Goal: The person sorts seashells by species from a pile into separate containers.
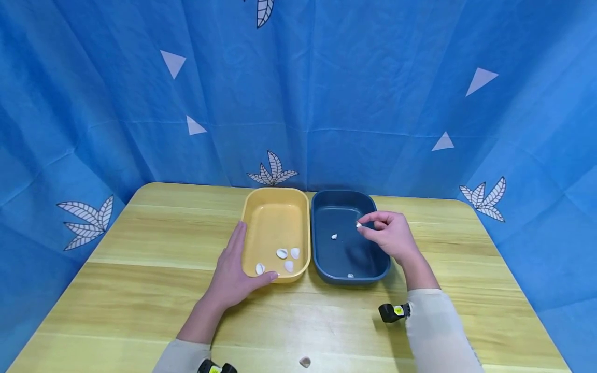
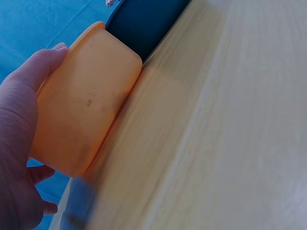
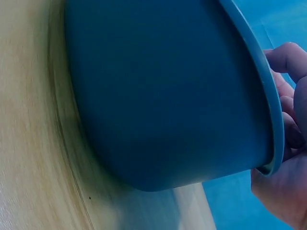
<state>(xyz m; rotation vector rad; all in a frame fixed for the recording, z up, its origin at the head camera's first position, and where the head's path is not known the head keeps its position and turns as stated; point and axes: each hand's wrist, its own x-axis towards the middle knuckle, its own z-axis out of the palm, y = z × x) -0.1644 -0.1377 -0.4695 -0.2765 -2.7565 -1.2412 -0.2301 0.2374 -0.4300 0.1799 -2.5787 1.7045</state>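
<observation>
Two trays stand side by side, touching, on the wooden worktop, long axes running away from the person: a yellow tray on the left and a dark blue tray on the right.

Right hand: positioned over the right half of the dark blue tray. Thumb and forefinger are closed together in a pinch on a small white shell; the remaining fingers are curled loosely above. The pinched shell hangs over the tray's interior, clear of the floor, so the tray floor lies directly below the grip. A second white shell lies on that floor just left of and below the grip, and a third small piece lies against the near wall.

Left hand: fingers straight and together, laid flat along the yellow tray's left wall, with the thumb pressed against its near wall. The hand encloses nothing; it braces the tray. The left wrist view confirms palm contact with the yellow tray's outer wall.

Four white shells lie in the near half of the yellow tray, close to the left thumb and well apart from the right hand. The left hand is the nearer hand to them.

One further shell lies on the worktop at the near edge, between the two forearms.
</observation>
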